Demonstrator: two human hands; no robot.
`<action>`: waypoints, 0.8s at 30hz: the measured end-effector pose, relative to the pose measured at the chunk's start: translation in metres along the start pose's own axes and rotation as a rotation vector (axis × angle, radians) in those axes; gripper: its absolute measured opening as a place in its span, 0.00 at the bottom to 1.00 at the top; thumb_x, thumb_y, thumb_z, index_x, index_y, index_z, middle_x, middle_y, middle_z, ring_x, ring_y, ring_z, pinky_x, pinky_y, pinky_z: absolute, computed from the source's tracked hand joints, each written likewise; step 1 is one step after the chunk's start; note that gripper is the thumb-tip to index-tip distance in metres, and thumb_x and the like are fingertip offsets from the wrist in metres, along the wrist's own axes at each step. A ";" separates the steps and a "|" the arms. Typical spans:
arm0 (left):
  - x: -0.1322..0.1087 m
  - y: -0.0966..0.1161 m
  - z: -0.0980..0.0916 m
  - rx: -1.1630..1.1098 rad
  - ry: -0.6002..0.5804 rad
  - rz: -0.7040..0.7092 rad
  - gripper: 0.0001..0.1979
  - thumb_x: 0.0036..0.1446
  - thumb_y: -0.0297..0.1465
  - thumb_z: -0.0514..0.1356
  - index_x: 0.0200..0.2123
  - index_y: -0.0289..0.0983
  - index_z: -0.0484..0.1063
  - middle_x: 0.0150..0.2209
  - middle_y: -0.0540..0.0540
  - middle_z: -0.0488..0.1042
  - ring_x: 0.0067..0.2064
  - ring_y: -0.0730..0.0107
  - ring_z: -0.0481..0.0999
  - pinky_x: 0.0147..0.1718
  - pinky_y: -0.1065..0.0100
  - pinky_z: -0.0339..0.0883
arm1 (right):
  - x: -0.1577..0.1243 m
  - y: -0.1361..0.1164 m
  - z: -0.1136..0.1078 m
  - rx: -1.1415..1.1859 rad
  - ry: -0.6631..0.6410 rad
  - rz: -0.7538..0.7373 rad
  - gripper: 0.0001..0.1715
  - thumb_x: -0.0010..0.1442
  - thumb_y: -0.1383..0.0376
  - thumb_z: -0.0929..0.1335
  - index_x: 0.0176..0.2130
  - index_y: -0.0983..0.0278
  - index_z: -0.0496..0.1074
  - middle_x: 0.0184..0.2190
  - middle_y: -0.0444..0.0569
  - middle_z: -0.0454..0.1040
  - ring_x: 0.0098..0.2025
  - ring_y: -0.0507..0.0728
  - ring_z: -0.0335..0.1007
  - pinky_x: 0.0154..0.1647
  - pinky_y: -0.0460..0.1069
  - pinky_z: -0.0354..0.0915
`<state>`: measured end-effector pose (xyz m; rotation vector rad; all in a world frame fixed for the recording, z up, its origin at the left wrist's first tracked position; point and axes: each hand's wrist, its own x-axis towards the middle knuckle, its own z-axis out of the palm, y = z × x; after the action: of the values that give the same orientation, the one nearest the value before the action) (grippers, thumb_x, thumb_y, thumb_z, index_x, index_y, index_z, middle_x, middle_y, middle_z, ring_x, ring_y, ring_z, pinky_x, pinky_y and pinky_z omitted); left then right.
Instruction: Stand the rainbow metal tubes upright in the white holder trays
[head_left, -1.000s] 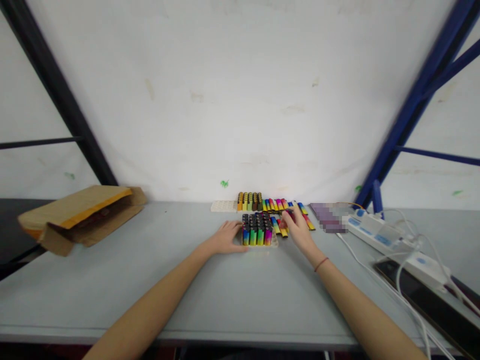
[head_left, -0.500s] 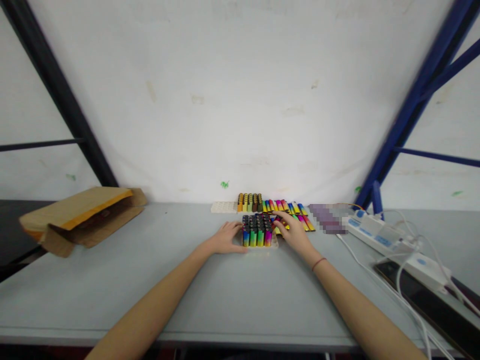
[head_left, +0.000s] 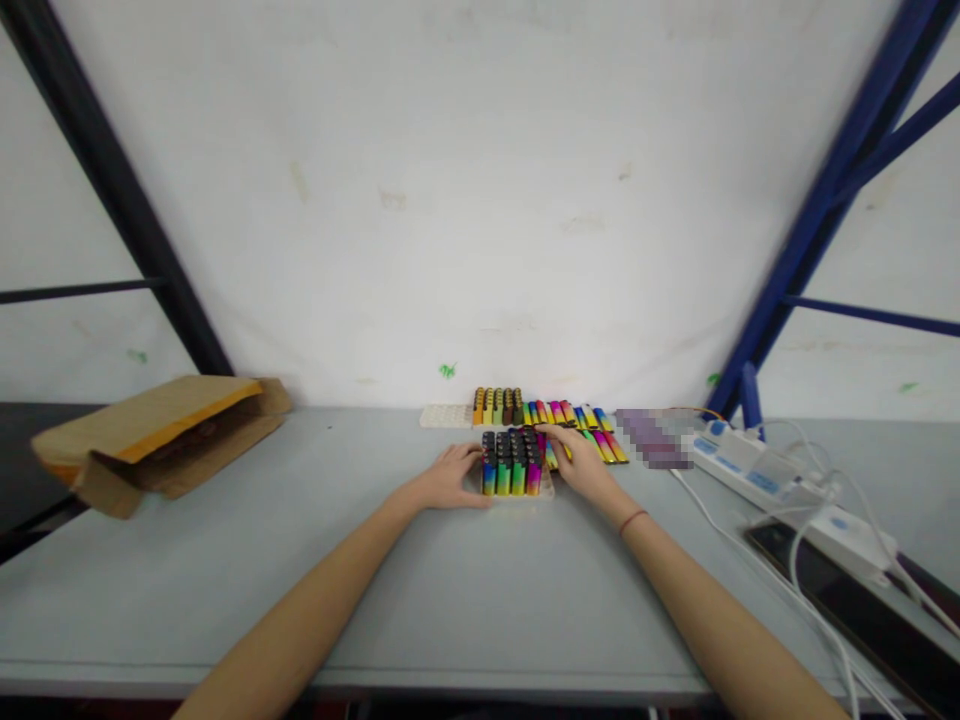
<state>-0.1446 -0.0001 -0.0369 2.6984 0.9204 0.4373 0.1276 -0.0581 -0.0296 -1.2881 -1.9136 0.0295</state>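
A block of upright lighters [head_left: 511, 477] with black tops and rainbow bodies stands in a pale grid tray [head_left: 547, 492]. My left hand [head_left: 447, 479] is curved round the tray's left side, its thumb along the front corner and its fingers against the lighters. At the back right of the block, my right hand [head_left: 579, 462] is curled, fingertips about a magenta lighter [head_left: 541, 443] that is partly hidden. Loose rainbow lighters [head_left: 606, 446] lie flat behind and beside the right hand.
Farther back are a row of upright yellow, green and brown lighters [head_left: 497, 407] and a second pale grid tray [head_left: 445, 416]. An open brown paper bag [head_left: 180, 430] lies at left. To the right are a white power strip [head_left: 795, 495], cables and a dark phone-like slab [head_left: 847, 600].
My right hand has shifted slightly left, bringing its fingertips closer to the block of lighters. My left hand keeps its place at the tray. The whole view has shifted very slightly.
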 end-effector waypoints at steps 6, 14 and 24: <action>-0.013 -0.022 -0.016 0.060 -0.064 -0.116 0.46 0.38 0.54 0.67 0.56 0.32 0.65 0.65 0.31 0.53 0.66 0.36 0.50 0.62 0.45 0.48 | -0.005 0.003 0.002 -0.265 -0.044 -0.041 0.26 0.63 0.68 0.58 0.58 0.64 0.67 0.56 0.56 0.71 0.61 0.63 0.61 0.61 0.62 0.56; -0.029 -0.058 -0.035 0.039 -0.162 -0.208 0.51 0.38 0.55 0.66 0.62 0.33 0.58 0.65 0.35 0.55 0.65 0.43 0.56 0.62 0.56 0.53 | -0.005 -0.015 0.021 -0.380 -0.275 -0.102 0.26 0.69 0.59 0.55 0.62 0.59 0.63 0.63 0.51 0.62 0.66 0.65 0.51 0.65 0.68 0.42; -0.028 -0.052 -0.042 -0.013 -0.283 -0.308 0.58 0.37 0.58 0.64 0.66 0.32 0.50 0.68 0.34 0.45 0.68 0.46 0.47 0.65 0.57 0.44 | 0.003 -0.030 0.018 -0.352 -0.396 -0.150 0.22 0.68 0.59 0.56 0.52 0.65 0.71 0.55 0.54 0.70 0.56 0.59 0.64 0.58 0.54 0.56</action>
<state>-0.2090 0.0280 -0.0211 2.4598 1.2088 -0.0025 0.0929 -0.0626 -0.0273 -1.4430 -2.4331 -0.1460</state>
